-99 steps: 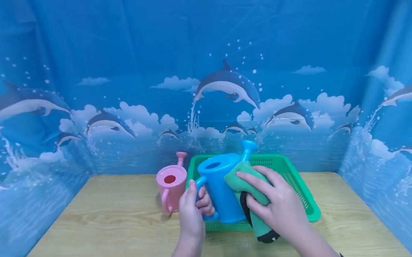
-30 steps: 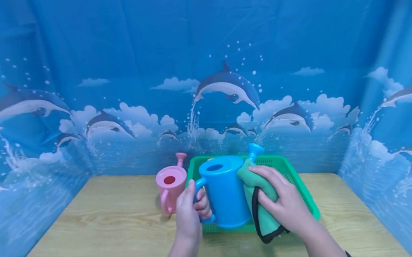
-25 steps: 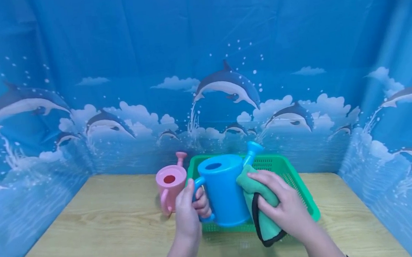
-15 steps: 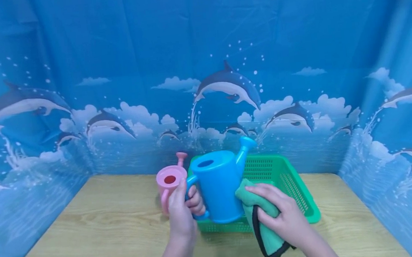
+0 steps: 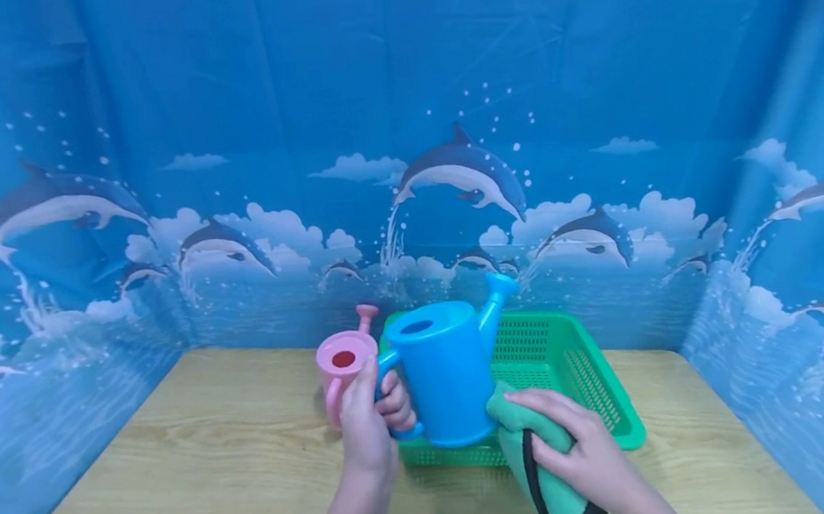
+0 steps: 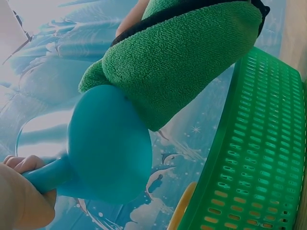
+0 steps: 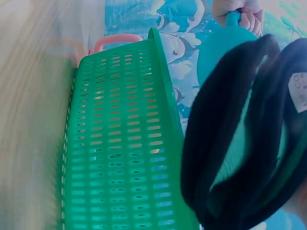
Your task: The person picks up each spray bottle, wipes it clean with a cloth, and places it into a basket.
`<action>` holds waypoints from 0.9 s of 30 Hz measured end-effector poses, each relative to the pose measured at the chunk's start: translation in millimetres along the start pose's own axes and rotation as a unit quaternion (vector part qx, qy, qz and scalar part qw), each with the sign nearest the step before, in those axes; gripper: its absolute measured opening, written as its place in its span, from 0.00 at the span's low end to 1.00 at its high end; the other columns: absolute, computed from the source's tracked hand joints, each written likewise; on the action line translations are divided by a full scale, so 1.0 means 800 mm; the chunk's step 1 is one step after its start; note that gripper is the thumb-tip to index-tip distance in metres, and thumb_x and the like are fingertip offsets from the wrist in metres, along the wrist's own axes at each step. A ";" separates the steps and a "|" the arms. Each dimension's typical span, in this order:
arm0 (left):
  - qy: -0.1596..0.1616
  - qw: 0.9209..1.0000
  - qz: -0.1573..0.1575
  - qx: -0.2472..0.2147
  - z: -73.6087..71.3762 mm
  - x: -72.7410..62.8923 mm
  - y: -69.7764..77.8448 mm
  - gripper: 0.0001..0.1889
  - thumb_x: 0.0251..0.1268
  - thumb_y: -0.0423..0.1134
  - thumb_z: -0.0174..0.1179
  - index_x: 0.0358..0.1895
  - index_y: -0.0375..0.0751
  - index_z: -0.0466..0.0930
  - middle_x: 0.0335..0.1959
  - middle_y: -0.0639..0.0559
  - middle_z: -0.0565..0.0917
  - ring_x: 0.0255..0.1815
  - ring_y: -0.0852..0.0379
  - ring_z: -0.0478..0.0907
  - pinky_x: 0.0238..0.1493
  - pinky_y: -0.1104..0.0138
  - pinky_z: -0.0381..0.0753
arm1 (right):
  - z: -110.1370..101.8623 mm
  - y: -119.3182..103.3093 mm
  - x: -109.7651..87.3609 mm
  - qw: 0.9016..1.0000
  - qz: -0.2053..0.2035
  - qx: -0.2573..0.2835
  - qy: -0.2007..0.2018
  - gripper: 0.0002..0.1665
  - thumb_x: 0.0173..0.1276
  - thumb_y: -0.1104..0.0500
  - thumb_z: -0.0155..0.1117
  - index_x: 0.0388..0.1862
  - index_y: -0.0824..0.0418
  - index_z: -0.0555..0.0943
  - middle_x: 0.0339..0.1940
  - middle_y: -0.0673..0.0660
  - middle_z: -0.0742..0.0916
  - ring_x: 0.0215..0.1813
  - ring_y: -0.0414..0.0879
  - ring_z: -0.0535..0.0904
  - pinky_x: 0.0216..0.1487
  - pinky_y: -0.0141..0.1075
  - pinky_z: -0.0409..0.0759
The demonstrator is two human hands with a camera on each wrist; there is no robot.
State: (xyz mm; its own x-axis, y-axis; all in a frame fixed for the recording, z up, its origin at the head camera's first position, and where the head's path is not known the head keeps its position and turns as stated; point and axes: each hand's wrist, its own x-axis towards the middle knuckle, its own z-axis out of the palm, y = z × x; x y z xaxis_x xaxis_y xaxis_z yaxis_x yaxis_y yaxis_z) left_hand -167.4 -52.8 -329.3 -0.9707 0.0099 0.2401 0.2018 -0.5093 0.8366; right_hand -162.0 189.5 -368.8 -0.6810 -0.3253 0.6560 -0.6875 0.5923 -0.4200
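Observation:
A blue watering can (image 5: 443,379) is held up over the near side of the green basket, its spout pointing right. My left hand (image 5: 368,429) grips its handle; in the left wrist view the can's underside (image 6: 112,148) faces the camera. My right hand (image 5: 586,444) holds a bunched green cloth (image 5: 543,465) with black edging. The cloth's tip meets the can's lower right side, just below the spout's base. In the right wrist view the cloth's black edging (image 7: 225,120) covers much of the can. Behind my left hand stands a pink watering can (image 5: 328,370), partly hidden.
The green perforated basket (image 5: 593,368) sits on the wooden table (image 5: 208,471), behind and below the blue can. A yellow curved edge (image 6: 182,206), of unclear kind, shows beside the basket's rim. A dolphin-print curtain (image 5: 366,111) encloses the back and both sides.
The cloth has slid from the can's upper right side, by the spout, down to its lower right side. The blue can has shifted slightly left and up with my left hand.

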 end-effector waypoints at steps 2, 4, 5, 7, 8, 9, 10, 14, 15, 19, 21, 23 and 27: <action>-0.009 1.000 -0.001 0.000 0.000 0.000 0.000 0.23 0.79 0.49 0.33 0.22 0.44 0.58 0.11 0.59 0.59 0.12 0.63 0.55 0.20 0.73 0.56 | 0.000 0.001 0.001 1.000 -0.014 -0.005 0.012 0.31 0.57 0.71 0.67 0.58 0.47 0.80 0.53 0.49 0.85 0.56 0.38 0.79 0.50 0.36 0.81; -0.017 1.000 0.000 -0.002 0.000 0.001 -0.001 0.23 0.80 0.47 0.32 0.21 0.44 0.57 0.11 0.59 0.58 0.12 0.63 0.54 0.19 0.72 0.55 | -0.001 0.000 0.003 0.999 -0.023 -0.007 0.023 0.32 0.55 0.72 0.68 0.57 0.48 0.80 0.53 0.49 0.85 0.56 0.38 0.79 0.51 0.35 0.80; -0.020 1.000 0.000 -0.002 0.000 0.001 -0.001 0.23 0.80 0.47 0.31 0.21 0.44 0.57 0.11 0.59 0.58 0.12 0.62 0.54 0.19 0.72 0.54 | -0.001 0.000 0.004 0.999 -0.023 -0.008 0.027 0.32 0.55 0.72 0.68 0.57 0.48 0.80 0.53 0.49 0.85 0.56 0.38 0.79 0.52 0.34 0.80; -0.026 1.000 0.003 -0.001 0.000 0.001 -0.001 0.22 0.80 0.46 0.31 0.21 0.44 0.57 0.11 0.59 0.57 0.12 0.62 0.53 0.19 0.72 0.54 | -0.003 -0.002 0.007 0.999 -0.014 -0.012 0.028 0.31 0.56 0.71 0.67 0.57 0.47 0.80 0.54 0.49 0.85 0.57 0.38 0.79 0.52 0.35 0.80; -0.028 1.000 0.005 0.000 0.000 0.001 -0.002 0.22 0.80 0.46 0.30 0.21 0.44 0.57 0.11 0.59 0.57 0.12 0.62 0.53 0.19 0.72 0.54 | -0.004 -0.003 0.008 1.000 -0.009 -0.013 0.027 0.31 0.56 0.71 0.67 0.57 0.47 0.80 0.54 0.49 0.85 0.57 0.38 0.79 0.52 0.36 0.80; -0.029 1.000 0.007 0.001 0.000 0.001 -0.002 0.22 0.80 0.46 0.30 0.22 0.44 0.57 0.11 0.59 0.57 0.12 0.62 0.53 0.19 0.72 0.54 | -0.004 -0.004 0.010 1.000 -0.004 -0.014 0.025 0.31 0.57 0.71 0.67 0.57 0.47 0.80 0.54 0.49 0.85 0.57 0.39 0.79 0.52 0.38 0.80; -0.031 0.999 0.008 0.003 0.000 0.001 -0.002 0.22 0.80 0.46 0.31 0.22 0.44 0.57 0.11 0.59 0.58 0.12 0.62 0.53 0.19 0.72 0.55 | -0.005 -0.005 0.011 1.000 0.002 -0.016 0.022 0.30 0.58 0.71 0.66 0.57 0.47 0.80 0.54 0.49 0.85 0.58 0.39 0.79 0.52 0.40 0.81; -0.031 0.999 0.004 0.008 0.000 0.000 -0.001 0.22 0.79 0.47 0.31 0.22 0.44 0.57 0.11 0.58 0.58 0.12 0.62 0.54 0.19 0.72 0.56 | -0.008 -0.006 0.016 0.999 0.019 -0.022 0.016 0.29 0.59 0.69 0.66 0.57 0.47 0.80 0.55 0.49 0.85 0.56 0.42 0.80 0.51 0.43 0.81; -0.030 1.000 0.002 0.010 0.000 0.000 -0.001 0.22 0.79 0.47 0.32 0.22 0.43 0.57 0.11 0.59 0.58 0.12 0.62 0.55 0.19 0.72 0.56 | -0.008 -0.006 0.016 0.999 0.019 -0.023 0.016 0.29 0.59 0.69 0.66 0.57 0.47 0.80 0.55 0.50 0.85 0.56 0.42 0.80 0.51 0.43 0.81; -0.022 1.000 -0.008 0.014 0.000 -0.001 0.000 0.22 0.79 0.47 0.32 0.22 0.43 0.57 0.11 0.59 0.59 0.12 0.63 0.56 0.20 0.73 0.57 | -0.010 -0.006 0.020 0.999 0.024 -0.029 0.015 0.28 0.59 0.69 0.66 0.57 0.47 0.80 0.55 0.50 0.85 0.56 0.44 0.80 0.50 0.46 0.81; -0.026 0.999 -0.010 0.015 0.001 -0.001 0.000 0.22 0.79 0.48 0.32 0.22 0.44 0.57 0.11 0.59 0.59 0.12 0.63 0.56 0.20 0.73 0.58 | -0.011 -0.007 0.022 0.999 0.030 -0.029 0.015 0.28 0.60 0.69 0.66 0.58 0.48 0.80 0.55 0.50 0.85 0.57 0.46 0.80 0.50 0.48 0.81; -0.029 0.999 -0.013 0.015 0.001 -0.001 -0.001 0.22 0.79 0.49 0.33 0.22 0.44 0.57 0.11 0.60 0.59 0.13 0.63 0.57 0.21 0.74 0.59 | -0.012 -0.009 0.024 0.999 0.043 -0.027 0.014 0.27 0.61 0.68 0.65 0.58 0.47 0.80 0.55 0.49 0.85 0.57 0.46 0.80 0.51 0.49 0.81; -0.038 0.999 -0.016 0.020 0.001 0.000 -0.002 0.23 0.79 0.50 0.33 0.22 0.45 0.58 0.12 0.60 0.60 0.13 0.64 0.58 0.22 0.74 0.61 | -0.014 -0.010 0.026 0.997 0.066 -0.022 0.015 0.26 0.63 0.67 0.64 0.58 0.47 0.80 0.56 0.49 0.84 0.58 0.45 0.79 0.52 0.49 0.80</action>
State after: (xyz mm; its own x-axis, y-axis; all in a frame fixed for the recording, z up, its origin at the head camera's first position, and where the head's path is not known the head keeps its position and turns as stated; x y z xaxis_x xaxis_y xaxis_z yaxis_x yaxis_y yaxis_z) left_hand -167.6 -51.3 -330.2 -0.9642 0.0910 0.2490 0.1783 -0.4726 0.8631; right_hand -168.1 186.4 -344.6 -0.7564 -0.2213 0.6155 -0.5806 0.6606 -0.4759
